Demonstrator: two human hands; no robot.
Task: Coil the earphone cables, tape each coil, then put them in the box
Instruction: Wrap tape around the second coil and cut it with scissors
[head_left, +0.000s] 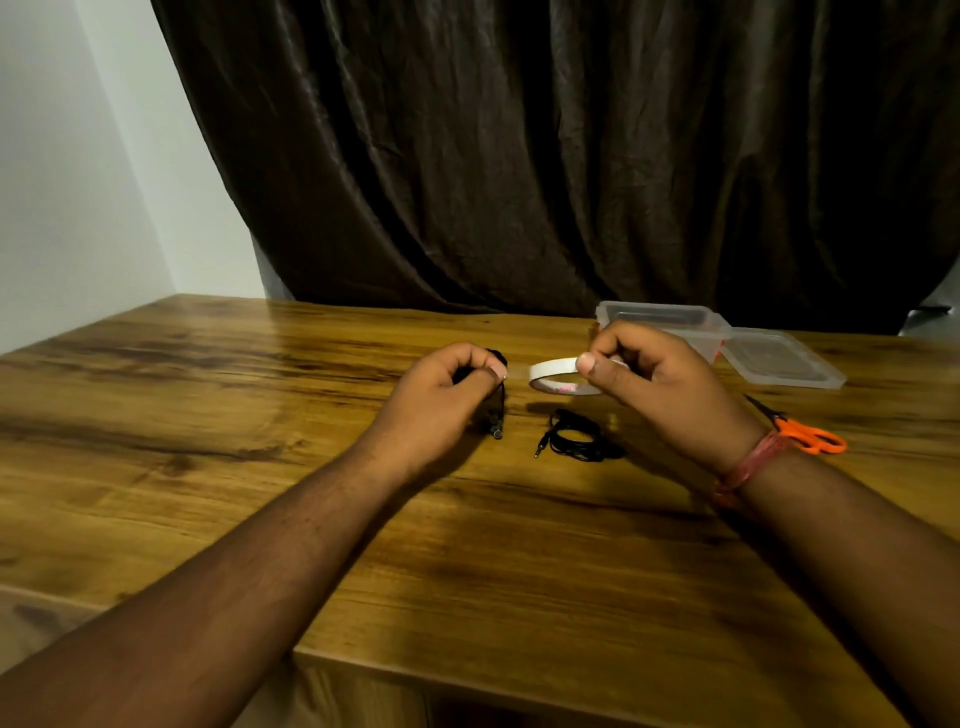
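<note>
My left hand grips a coiled black earphone cable above the table; an earbud end hangs below the fist. My right hand holds a white tape roll by its rim, just right of the left hand. A short clear strip of tape seems to run from the roll to my left thumb. A second black earphone coil lies on the wooden table below the roll, its jack plug pointing left. The clear plastic box stands open behind my right hand.
The box's hinged lid lies flat to the right of it. Orange-handled scissors rest on the table beside my right wrist. A dark curtain hangs behind the table, and the table's front edge runs close to me.
</note>
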